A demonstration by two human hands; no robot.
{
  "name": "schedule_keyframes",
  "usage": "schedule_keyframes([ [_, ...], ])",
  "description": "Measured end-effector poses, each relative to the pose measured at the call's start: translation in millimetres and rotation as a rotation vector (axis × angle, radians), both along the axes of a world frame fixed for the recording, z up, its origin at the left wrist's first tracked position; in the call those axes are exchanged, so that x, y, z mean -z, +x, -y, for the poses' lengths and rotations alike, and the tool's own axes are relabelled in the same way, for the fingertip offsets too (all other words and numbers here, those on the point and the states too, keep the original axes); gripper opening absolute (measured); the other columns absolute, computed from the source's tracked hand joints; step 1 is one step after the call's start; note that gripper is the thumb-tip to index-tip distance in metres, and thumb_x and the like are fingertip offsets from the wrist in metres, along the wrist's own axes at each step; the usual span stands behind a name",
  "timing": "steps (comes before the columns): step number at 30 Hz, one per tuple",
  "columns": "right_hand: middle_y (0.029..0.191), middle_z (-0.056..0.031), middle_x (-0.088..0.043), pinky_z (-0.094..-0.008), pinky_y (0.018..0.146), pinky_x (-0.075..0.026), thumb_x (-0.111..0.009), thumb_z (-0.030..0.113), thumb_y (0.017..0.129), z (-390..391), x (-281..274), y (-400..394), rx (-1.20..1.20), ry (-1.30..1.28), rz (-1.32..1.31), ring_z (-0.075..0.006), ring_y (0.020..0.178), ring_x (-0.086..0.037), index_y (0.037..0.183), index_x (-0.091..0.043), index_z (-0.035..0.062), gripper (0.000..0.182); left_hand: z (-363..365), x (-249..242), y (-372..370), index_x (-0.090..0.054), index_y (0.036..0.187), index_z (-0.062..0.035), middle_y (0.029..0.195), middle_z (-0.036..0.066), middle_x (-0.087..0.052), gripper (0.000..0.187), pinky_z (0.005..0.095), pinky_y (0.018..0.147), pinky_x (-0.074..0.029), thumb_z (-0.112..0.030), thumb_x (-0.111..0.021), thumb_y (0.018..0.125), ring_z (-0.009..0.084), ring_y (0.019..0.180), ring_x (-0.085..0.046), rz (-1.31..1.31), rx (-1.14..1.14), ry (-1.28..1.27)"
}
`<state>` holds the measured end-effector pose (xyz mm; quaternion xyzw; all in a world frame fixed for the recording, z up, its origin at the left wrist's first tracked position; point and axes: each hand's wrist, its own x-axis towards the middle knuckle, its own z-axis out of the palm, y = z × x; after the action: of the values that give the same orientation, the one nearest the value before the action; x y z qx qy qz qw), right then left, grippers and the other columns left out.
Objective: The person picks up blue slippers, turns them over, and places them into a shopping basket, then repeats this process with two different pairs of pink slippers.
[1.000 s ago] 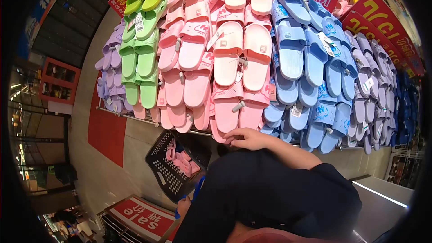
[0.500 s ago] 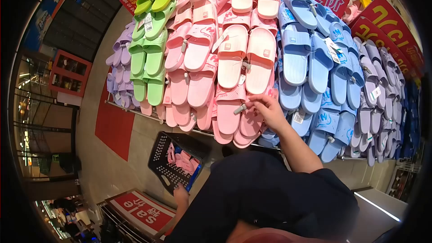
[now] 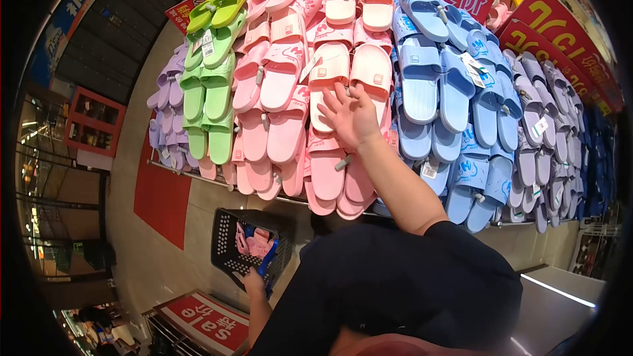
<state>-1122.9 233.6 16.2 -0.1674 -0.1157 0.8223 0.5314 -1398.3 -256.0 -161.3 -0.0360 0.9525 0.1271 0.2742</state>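
Head view. Reference item: pale pink pair of slippers, quantity two, mounted in the slipper display. Long axis: close to vertical, strap ends up, open heel ends down. Each strap carries one square badge; one white tag sits at the left edge of the pair.

Right hand, quantity one: in front of the lower part of the pair, fingers spread and pointing up. Grip released; contact with the slippers cannot be determined.

Left hand, quantity one: well below and left of the pair. Grip clenched on the blue handle of one black basket. The basket contains pink footwear; exact count not discernible.

Surrounding items: a second pale pink pair, two slippers, directly above the reference pair; blue slippers immediately right; green slippers farther left; one red sale sign below and left.
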Motion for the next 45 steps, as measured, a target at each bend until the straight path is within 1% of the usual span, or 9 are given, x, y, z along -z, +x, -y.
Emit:
schedule_keyframes([
  [6, 0.164, -0.0163, -0.009, -0.0575, 0.117, -0.025, -0.048, 0.019, 0.095, -8.0, 5.5, 6.0, 0.067, 0.073, -0.149, -0.0333, 0.152, -0.013, 0.156, 0.003, 0.0139, 0.080, -39.4, -71.8, 22.8, -0.066, 0.114, 0.0045, 0.104, 0.026, -0.066, 0.049, 0.0477, 0.089, -0.047, -0.037, -0.050, 0.094, 0.0401, 0.100, -0.063, -0.313, 0.433, -0.094],
  [10, 0.162, -0.0165, -0.021, -0.0553, 0.106, -0.041, -0.050, 0.017, 0.093, 51.0, -33.5, 33.2, 0.039, 0.091, -0.187, -0.0384, 0.144, -0.033, 0.153, -0.014, 0.0219, 0.070, -81.1, -84.1, 15.7, -0.065, 0.115, 0.0010, 0.096, 0.020, -0.064, 0.035, 0.0430, 0.089, -0.049, -0.026, -0.059, 0.094, 0.0327, 0.093, -0.062, -0.371, 0.630, 0.543],
  [16, 0.152, -0.0184, -0.040, -0.0520, 0.093, -0.052, -0.052, 0.015, 0.090, 148.8, -49.5, 37.6, -0.296, 0.198, -0.255, -0.0455, 0.133, -0.046, 0.153, -0.020, 0.0234, 0.071, -208.0, -142.7, 40.4, -0.040, 0.145, -0.0017, 0.137, 0.016, -0.051, 0.065, 0.0411, 0.108, -0.040, -0.043, -0.056, 0.098, 0.0265, 0.124, -0.053, 0.598, 0.951, 1.393],
  [20, 0.148, -0.0356, -0.035, -0.0431, 0.070, -0.063, -0.052, 0.011, 0.089, 185.9, -72.5, 15.1, -0.515, 0.328, -0.035, -0.0476, 0.119, -0.058, 0.158, -0.007, 0.0164, 0.083, -245.1, -192.8, 76.5, -0.033, 0.151, -0.0071, 0.144, 0.015, -0.049, 0.075, 0.0482, 0.111, -0.037, -0.054, -0.053, 0.096, 0.0316, 0.133, -0.047, 1.039, 0.654, 1.800],
  [29, 0.070, -0.0054, -0.066, -0.0225, 0.047, -0.044, -0.057, 0.015, 0.096, 204.8, -98.9, 27.5, -0.409, 0.457, 0.963, -0.0074, 0.054, -0.058, 0.120, -0.053, 0.0009, 0.029, -280.7, -189.5, 59.0, -0.036, 0.147, -0.0067, 0.139, 0.014, -0.053, 0.067, 0.0503, 0.107, -0.044, -0.038, -0.059, 0.093, 0.0318, 0.126, -0.055, 1.593, 0.368, 1.501],
  [32, 0.079, -0.0048, -0.069, -0.0199, 0.053, -0.049, -0.055, 0.014, 0.096, 207.2, -120.6, 45.9, -0.460, 0.636, 1.215, -0.0107, 0.069, -0.070, 0.125, -0.058, -0.0028, 0.034, -285.0, -188.7, 67.6, -0.037, 0.147, -0.0051, 0.137, 0.017, -0.055, 0.064, 0.0492, 0.105, -0.047, -0.037, -0.056, 0.094, 0.0314, 0.121, -0.058, 1.829, 0.397, 1.467],
  [38, 0.090, -0.0088, -0.066, -0.0236, 0.067, -0.049, -0.049, 0.031, 0.100, 177.7, -88.5, 80.2, 0.344, 0.491, 0.879, -0.0128, 0.077, -0.063, 0.118, -0.060, -0.0034, 0.040, -285.0, -224.9, 85.6, -0.047, 0.138, -0.0011, 0.132, 0.019, -0.059, 0.051, 0.0486, 0.107, -0.044, -0.032, -0.041, 0.098, 0.0340, 0.121, -0.058, 1.921, 0.182, 1.510],
  [40, 0.129, -0.0121, -0.056, -0.0341, 0.092, -0.049, -0.051, 0.046, 0.098, 169.0, -53.7, 66.8, 0.217, 0.345, 0.830, -0.0183, 0.113, -0.057, 0.141, -0.042, 0.0007, 0.063, -288.0, -225.3, 85.0, -0.048, 0.137, -0.0010, 0.130, 0.018, -0.061, 0.051, 0.0477, 0.106, -0.045, -0.032, -0.041, 0.098, 0.0335, 0.118, -0.060, 1.976, 0.184, 1.535],
  [45, 0.148, -0.0122, -0.046, -0.0468, 0.108, -0.043, -0.051, 0.052, 0.096, 196.1, -30.5, 11.2, -0.047, 0.102, 0.139, -0.0284, 0.131, -0.051, 0.149, -0.034, 0.0041, 0.074, -287.5, -203.6, 85.2, -0.044, 0.138, -0.0019, 0.133, 0.018, -0.057, 0.048, 0.0459, 0.105, -0.046, -0.028, -0.044, 0.098, 0.0307, 0.120, -0.058, 1.919, 0.291, 1.575],
])
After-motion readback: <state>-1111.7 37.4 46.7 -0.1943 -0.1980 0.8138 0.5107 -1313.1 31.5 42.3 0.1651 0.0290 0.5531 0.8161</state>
